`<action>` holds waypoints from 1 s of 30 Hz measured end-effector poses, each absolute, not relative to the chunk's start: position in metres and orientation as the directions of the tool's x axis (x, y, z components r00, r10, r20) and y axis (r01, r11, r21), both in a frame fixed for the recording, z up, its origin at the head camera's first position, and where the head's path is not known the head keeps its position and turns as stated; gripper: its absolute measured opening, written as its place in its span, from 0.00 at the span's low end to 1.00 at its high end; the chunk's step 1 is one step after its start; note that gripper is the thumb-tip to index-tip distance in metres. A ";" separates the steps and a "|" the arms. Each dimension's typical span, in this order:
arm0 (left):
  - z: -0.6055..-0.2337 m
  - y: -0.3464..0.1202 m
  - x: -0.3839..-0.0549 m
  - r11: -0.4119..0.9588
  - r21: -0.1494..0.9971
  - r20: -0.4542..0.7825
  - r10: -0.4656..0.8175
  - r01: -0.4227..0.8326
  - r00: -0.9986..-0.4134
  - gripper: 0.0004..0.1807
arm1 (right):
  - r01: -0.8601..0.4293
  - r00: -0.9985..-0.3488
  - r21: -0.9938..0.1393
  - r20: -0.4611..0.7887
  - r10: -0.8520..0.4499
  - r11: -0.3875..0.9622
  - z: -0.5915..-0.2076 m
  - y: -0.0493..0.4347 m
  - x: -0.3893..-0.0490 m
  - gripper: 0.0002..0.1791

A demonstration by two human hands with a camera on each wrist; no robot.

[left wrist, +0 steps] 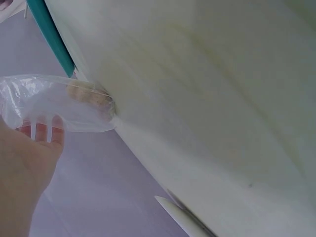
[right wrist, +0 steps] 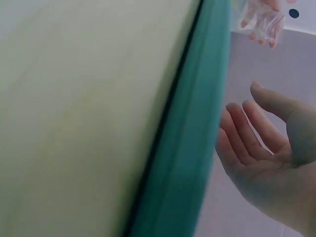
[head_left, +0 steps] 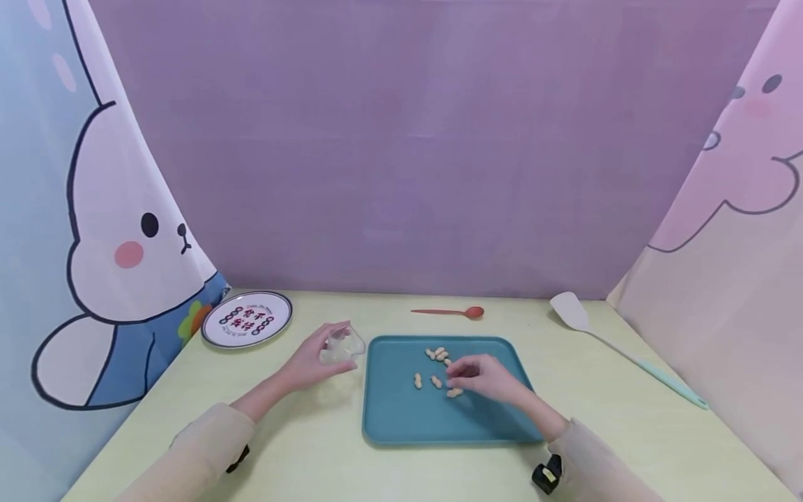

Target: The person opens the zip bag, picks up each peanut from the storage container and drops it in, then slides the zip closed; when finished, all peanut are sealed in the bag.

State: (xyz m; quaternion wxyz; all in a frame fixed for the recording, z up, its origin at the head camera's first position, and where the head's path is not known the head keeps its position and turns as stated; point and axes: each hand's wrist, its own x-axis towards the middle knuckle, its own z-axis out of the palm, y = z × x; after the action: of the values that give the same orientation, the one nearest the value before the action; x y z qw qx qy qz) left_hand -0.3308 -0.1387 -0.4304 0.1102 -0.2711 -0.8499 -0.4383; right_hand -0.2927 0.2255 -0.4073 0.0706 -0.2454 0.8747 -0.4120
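My left hand (head_left: 314,357) grips a clear plastic bag (head_left: 343,345) just left of the teal tray (head_left: 392,425). Through the plastic in the left wrist view, several peanuts (left wrist: 89,94) show at the bag's bottom end. My right hand (head_left: 484,378) hovers over the tray's right half, its fingertips close to the loose peanuts (head_left: 436,381). In the right wrist view the right hand (right wrist: 269,153) has its thumb apart from loosely bent fingers, and nothing shows between them. Several peanuts in their shells lie scattered on the tray, some partly behind the right hand.
A white plate (head_left: 247,320) with red lettering lies at the back left. Behind the tray is a red spoon (head_left: 461,313). A spatula (head_left: 617,348) with a pale green handle lies along the right side. Fabric walls (head_left: 401,153) enclose the table.
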 end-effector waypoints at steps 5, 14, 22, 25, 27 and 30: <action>-0.429 -0.140 -0.331 0.482 0.673 0.429 0.362 0.560 -0.827 0.43 | -0.372 -0.869 -0.735 0.060 -0.492 0.567 -0.408 0.227 -0.294 0.15; -0.431 -0.140 -0.331 0.477 0.675 0.431 0.363 0.563 -0.826 0.41 | -0.366 -0.881 -0.659 0.019 -0.473 0.657 -0.411 0.230 -0.293 0.10; -0.432 -0.137 -0.330 0.482 0.664 0.438 0.369 0.572 -0.820 0.41 | -0.347 -0.889 -0.662 0.007 -0.457 0.665 -0.413 0.233 -0.292 0.07; -0.432 -0.137 -0.330 0.475 0.654 0.454 0.377 0.589 -0.807 0.41 | -0.343 -0.892 -0.676 0.017 -0.452 0.652 -0.411 0.235 -0.292 0.07; -0.432 -0.137 -0.330 0.471 0.649 0.461 0.381 0.598 -0.801 0.41 | -0.343 -0.892 -0.684 0.021 -0.452 0.644 -0.410 0.236 -0.292 0.08; -0.433 -0.137 -0.330 0.469 0.647 0.467 0.381 0.602 -0.798 0.41 | -0.339 -0.893 -0.699 0.029 -0.449 0.630 -0.409 0.238 -0.293 0.10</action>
State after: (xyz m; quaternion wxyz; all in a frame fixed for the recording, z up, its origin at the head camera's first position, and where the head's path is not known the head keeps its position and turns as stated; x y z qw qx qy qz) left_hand -0.3301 -0.1368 -0.4332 0.1297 -0.2899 -0.8471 -0.4261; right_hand -0.2928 0.2381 -0.4093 0.0740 -0.2188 0.8996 -0.3705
